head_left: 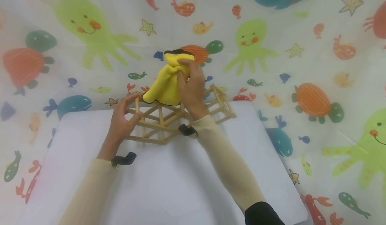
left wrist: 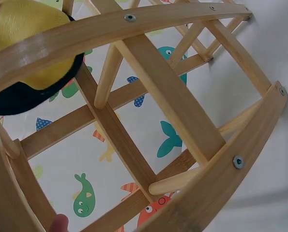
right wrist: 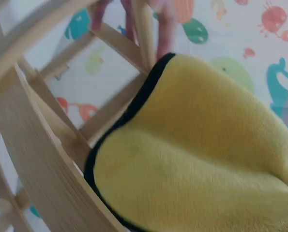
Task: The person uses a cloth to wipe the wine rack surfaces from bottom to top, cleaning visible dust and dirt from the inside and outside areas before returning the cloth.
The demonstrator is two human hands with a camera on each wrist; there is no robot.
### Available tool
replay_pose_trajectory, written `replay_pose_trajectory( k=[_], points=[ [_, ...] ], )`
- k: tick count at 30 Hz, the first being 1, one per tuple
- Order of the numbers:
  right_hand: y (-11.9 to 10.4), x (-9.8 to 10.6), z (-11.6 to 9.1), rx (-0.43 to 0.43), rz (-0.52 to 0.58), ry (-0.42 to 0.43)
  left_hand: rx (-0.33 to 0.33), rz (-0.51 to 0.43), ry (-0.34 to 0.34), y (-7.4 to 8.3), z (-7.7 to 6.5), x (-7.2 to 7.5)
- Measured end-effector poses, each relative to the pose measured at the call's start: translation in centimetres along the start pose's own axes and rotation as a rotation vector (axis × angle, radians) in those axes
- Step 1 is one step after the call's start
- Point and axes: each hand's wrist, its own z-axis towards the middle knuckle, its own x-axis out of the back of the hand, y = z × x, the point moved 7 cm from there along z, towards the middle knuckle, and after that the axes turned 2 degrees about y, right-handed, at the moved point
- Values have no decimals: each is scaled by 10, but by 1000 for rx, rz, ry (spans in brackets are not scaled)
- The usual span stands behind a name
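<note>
A light wooden rack [head_left: 161,116] of slats and round rods, joined with metal screws, stands near the far edge of the white table. My left hand [head_left: 122,121] grips its left end, thumb at the front and fingers round the post. My right hand [head_left: 193,87] pinches a yellow cloth [head_left: 167,86] with dark edging, bunched at the top and hanging over the rack's upper side. In the right wrist view the cloth [right wrist: 206,145] spreads beside a wooden slat [right wrist: 42,154], with left fingers [right wrist: 167,29] beyond. The left wrist view shows the cloth [left wrist: 32,21] behind a curved upper rail [left wrist: 85,36].
The white tabletop [head_left: 156,188] extends from the rack toward me. Behind and around it hangs a sheet [head_left: 114,13] printed with sea animals. Dark wrist straps [head_left: 124,158] are on both arms, and the rack's right end [head_left: 221,101] reaches past my right hand.
</note>
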Motion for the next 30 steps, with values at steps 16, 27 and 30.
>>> replay_pose_trajectory(
  k=[16,27,30],
  points=[
    [16,-101,-72,-110,-403,-707,-10,-17,10,-4,1,1],
    [15,-93,-71,-58,-428,-796,-4,-14,3,-2,1,-2],
    [12,-85,-69,-54,-494,-712,1,-1,7,-2,1,0]
  ],
)
